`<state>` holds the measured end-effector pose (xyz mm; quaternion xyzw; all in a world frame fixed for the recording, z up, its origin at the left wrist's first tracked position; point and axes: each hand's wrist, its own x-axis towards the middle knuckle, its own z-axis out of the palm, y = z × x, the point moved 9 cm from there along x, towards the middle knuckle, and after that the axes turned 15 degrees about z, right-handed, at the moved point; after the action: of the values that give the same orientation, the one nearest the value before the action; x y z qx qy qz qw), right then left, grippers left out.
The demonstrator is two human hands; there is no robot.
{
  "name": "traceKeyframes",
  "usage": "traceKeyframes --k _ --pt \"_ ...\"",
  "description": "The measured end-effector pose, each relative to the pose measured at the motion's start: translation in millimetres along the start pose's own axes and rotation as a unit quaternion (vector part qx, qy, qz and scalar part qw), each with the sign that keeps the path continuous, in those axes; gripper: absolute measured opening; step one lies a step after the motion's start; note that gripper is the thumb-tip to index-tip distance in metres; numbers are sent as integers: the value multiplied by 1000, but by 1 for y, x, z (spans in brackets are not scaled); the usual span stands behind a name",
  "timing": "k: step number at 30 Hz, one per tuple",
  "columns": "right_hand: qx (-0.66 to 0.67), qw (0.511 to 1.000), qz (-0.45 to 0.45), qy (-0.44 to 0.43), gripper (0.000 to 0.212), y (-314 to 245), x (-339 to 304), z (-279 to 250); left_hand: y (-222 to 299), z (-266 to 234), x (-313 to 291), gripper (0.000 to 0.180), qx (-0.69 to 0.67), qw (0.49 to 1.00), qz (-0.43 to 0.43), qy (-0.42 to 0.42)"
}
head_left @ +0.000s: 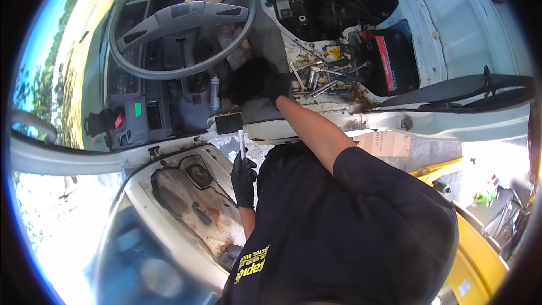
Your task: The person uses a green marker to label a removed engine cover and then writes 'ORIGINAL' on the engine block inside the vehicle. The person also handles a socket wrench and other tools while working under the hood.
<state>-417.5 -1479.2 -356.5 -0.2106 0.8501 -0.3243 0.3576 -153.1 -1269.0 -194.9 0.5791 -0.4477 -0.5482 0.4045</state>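
My left hand [243,183], in a black glove, is closed round a slim white stick-like tube [242,142] that points up beside the door opening. My right arm reaches over the grey seat [265,116]. My right hand [279,86], also black-gloved, is at a black, fuzzy-looking mass [247,82] that I cannot make out. Its fingers merge with the dark shapes there. Left of that mass stands a blue-and-white bottle or can [214,91]. To the right, wrenches and sockets [316,77] lie in a heap beside the engine opening [339,5].
The steering wheel [183,70] is at upper left. An open door [186,214] with a stained inner panel lies to my left. A black-and-red battery [389,59] sits right of the tools. Flattened cardboard [387,143] and a yellow cart [477,248] are at my right.
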Motion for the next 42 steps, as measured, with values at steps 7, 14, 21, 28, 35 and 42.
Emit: traceKeyframes --k 7,14,21,28,35,42 --pt "101 993 -19 57 50 17 12 -3 9 5 84 33 80 983 57 -152" --pt "311 851 -26 -421 32 -39 -122 -85 74 65 120 28 29 962 55 -265" --pt "389 875 9 -288 15 -57 -158 -202 107 160 98 31 82 860 69 -499" --pt "338 933 -30 -122 14 -52 -193 -240 143 176 76 34 11 833 95 -546" --pt "341 938 -35 -49 16 -91 -222 -264 166 168 62 31 -68 839 106 -529" --pt "188 930 -293 118 35 -137 -260 -304 193 169 42 28 -232 840 -58 -487"
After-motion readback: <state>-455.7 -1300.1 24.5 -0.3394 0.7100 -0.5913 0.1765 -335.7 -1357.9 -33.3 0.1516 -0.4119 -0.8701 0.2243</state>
